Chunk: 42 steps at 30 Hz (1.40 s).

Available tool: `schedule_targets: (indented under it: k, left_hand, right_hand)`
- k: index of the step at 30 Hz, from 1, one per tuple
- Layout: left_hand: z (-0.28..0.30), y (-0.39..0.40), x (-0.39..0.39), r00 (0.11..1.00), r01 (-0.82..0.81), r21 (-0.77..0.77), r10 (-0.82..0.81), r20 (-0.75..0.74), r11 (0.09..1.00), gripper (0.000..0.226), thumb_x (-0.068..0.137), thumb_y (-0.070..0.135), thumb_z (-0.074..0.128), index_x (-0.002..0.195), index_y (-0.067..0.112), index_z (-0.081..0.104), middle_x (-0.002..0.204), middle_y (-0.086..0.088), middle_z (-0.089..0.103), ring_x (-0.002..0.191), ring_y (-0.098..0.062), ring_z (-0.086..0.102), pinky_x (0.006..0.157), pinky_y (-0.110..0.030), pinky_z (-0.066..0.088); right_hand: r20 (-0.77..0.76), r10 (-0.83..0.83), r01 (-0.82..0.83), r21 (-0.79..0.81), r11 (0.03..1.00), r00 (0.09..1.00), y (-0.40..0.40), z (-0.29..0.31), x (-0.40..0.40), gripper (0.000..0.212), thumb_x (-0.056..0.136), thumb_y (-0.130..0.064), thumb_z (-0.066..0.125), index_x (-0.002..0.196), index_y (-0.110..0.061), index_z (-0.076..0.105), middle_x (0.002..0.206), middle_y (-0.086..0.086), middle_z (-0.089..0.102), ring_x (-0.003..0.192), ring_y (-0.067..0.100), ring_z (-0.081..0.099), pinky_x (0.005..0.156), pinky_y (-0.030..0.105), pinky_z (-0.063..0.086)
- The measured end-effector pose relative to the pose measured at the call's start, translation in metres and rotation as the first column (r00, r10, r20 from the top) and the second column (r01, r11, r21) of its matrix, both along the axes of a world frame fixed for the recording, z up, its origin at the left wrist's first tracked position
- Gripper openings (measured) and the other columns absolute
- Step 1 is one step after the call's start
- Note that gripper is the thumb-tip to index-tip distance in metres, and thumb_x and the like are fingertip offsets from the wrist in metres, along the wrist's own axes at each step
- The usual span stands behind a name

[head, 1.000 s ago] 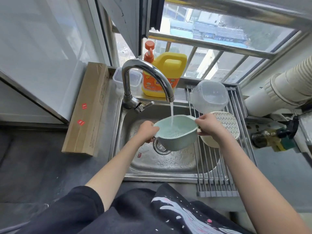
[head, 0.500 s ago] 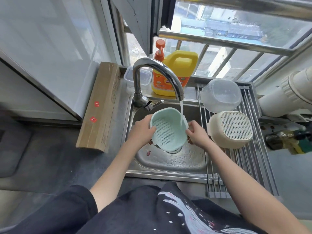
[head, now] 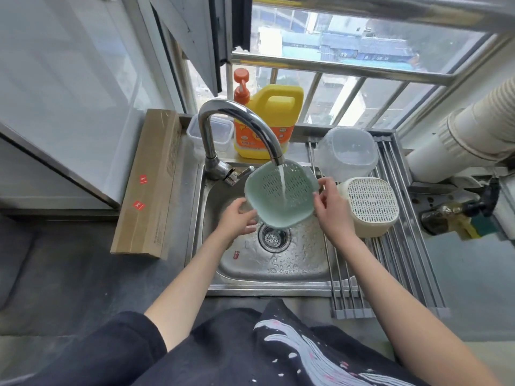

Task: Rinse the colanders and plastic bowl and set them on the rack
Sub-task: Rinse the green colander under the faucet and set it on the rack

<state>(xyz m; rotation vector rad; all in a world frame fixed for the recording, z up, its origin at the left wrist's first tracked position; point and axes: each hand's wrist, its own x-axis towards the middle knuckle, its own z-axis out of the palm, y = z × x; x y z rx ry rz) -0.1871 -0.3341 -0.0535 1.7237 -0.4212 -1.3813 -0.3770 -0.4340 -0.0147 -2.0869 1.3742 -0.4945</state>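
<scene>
I hold a pale green colander [head: 281,195] over the sink [head: 278,263], turned bottom-up and tilted toward me, under the running faucet [head: 237,129]. Water streams onto its perforated base. My left hand [head: 237,218] grips its lower left rim. At its right rim, my right hand [head: 331,207] pinches the small handle. A cream colander [head: 370,207] lies upside down on the roll-up rack [head: 401,246] to the right. Behind it a clear plastic bowl [head: 347,153] rests upside down on the same rack.
A yellow detergent jug [head: 267,126] with an orange pump and a clear lidded box [head: 223,135] stand behind the faucet. A long cardboard box [head: 150,185] lies left of the sink. A white ribbed duct [head: 468,129] and an oil bottle [head: 451,215] are at the right.
The green colander went from upright and catching water to flipped bottom-up. It now sits higher and further right under the stream. Both hands shifted along its rim.
</scene>
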Motion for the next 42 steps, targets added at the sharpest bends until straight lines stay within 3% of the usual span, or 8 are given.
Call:
schedule_targets:
  k: [7, 13, 16, 19, 22, 25, 38, 42]
  left_hand:
    - [0.007, -0.001, 0.003, 0.734, -0.311, 0.074, 0.289, -0.614, 0.947, 0.033, 0.096, 0.011, 0.035, 0.122, -0.003, 0.048, 0.112, -0.024, 0.06, 0.086, -0.03, 0.066, 0.071, -0.035, 0.06]
    - [0.0, 0.02, 0.005, 0.79, -0.3, 0.12, 0.317, -0.525, 0.946, 0.028, 0.093, 0.009, 0.056, 0.119, -0.004, 0.053, 0.094, -0.012, 0.063, 0.077, -0.018, 0.066, 0.053, -0.022, 0.057]
    - [-0.002, 0.03, 0.005, 0.666, -0.418, 0.157, 0.42, -0.617, 0.895, 0.036, 0.089, -0.008, 0.054, 0.122, 0.005, 0.046, 0.075, -0.012, 0.071, 0.059, -0.016, 0.07, 0.049, -0.024, 0.056]
    - [0.0, 0.033, 0.002, 0.56, -0.482, 0.143, 0.429, -0.709, 0.864, 0.039, 0.089, -0.01, 0.053, 0.122, 0.008, 0.049, 0.08, -0.013, 0.072, 0.064, -0.018, 0.071, 0.052, -0.027, 0.058]
    - [0.003, 0.028, -0.002, 0.59, -0.494, 0.053, 0.38, -0.712, 0.868, 0.039, 0.09, -0.01, 0.052, 0.124, 0.006, 0.049, 0.102, -0.011, 0.066, 0.081, -0.018, 0.068, 0.067, -0.028, 0.06]
    - [0.01, 0.023, -0.005, 0.629, -0.482, -0.025, 0.326, -0.706, 0.876, 0.035, 0.088, -0.012, 0.052, 0.117, 0.007, 0.054, 0.107, -0.006, 0.066, 0.084, -0.016, 0.07, 0.071, -0.027, 0.06]
    - [0.02, 0.012, -0.008, 0.709, -0.258, -0.179, 0.061, -0.702, 0.95, 0.05, 0.08, -0.021, 0.053, 0.117, 0.012, 0.059, 0.112, 0.003, 0.069, 0.093, -0.014, 0.069, 0.077, -0.027, 0.058]
    - [0.019, 0.005, -0.005, 0.751, -0.216, -0.213, 0.023, -0.66, 0.953, 0.055, 0.079, -0.021, 0.055, 0.118, 0.017, 0.059, 0.117, -0.001, 0.066, 0.096, -0.015, 0.067, 0.077, -0.026, 0.058]
  right_hand:
    - [-0.115, 0.03, -0.037, -0.056, 0.998, 0.993, 0.021, -0.004, -0.029, 0.005, 0.096, -0.006, 0.048, 0.101, -0.004, 0.047, 0.067, 0.002, 0.055, 0.06, 0.021, 0.055, 0.053, 0.034, 0.045]
    - [-0.022, 0.013, -0.012, 0.036, 0.999, 1.0, 0.051, -0.024, -0.031, 0.022, 0.091, 0.003, 0.044, 0.075, -0.013, 0.046, 0.066, -0.001, 0.054, 0.063, 0.02, 0.05, 0.054, 0.026, 0.034]
    - [0.12, -0.143, 0.127, 0.13, 0.983, 0.982, 0.058, -0.032, -0.029, 0.015, 0.089, 0.0, 0.055, 0.084, -0.012, 0.048, 0.087, -0.003, 0.064, 0.078, 0.014, 0.058, 0.062, 0.028, 0.044]
    - [0.269, -0.468, 0.245, 0.582, 0.775, 0.842, 0.055, -0.044, -0.023, 0.029, 0.086, 0.006, 0.061, 0.108, -0.006, 0.047, 0.105, 0.005, 0.063, 0.091, 0.016, 0.062, 0.059, 0.028, 0.056]
    - [0.246, -0.806, 0.039, 0.948, 0.315, 0.539, 0.052, -0.05, -0.021, 0.023, 0.098, 0.002, 0.043, 0.12, 0.003, 0.05, 0.109, 0.02, 0.064, 0.087, 0.029, 0.069, 0.056, 0.033, 0.06]
    - [0.138, -0.884, -0.103, 0.989, 0.102, 0.447, 0.056, -0.053, -0.024, 0.034, 0.104, -0.028, 0.032, 0.102, -0.004, 0.055, 0.089, 0.017, 0.069, 0.081, 0.031, 0.069, 0.067, 0.05, 0.059]
    - [0.183, -0.85, -0.268, 0.962, 0.051, 0.495, 0.012, -0.064, 0.011, 0.055, 0.094, -0.05, 0.039, 0.134, -0.016, 0.054, 0.137, 0.015, 0.054, 0.128, 0.038, 0.046, 0.103, 0.063, 0.033]
    - [0.158, -0.841, -0.206, 0.977, 0.057, 0.517, 0.001, -0.071, 0.019, 0.053, 0.092, -0.05, 0.044, 0.129, -0.015, 0.059, 0.132, 0.012, 0.059, 0.118, 0.036, 0.055, 0.094, 0.058, 0.045]
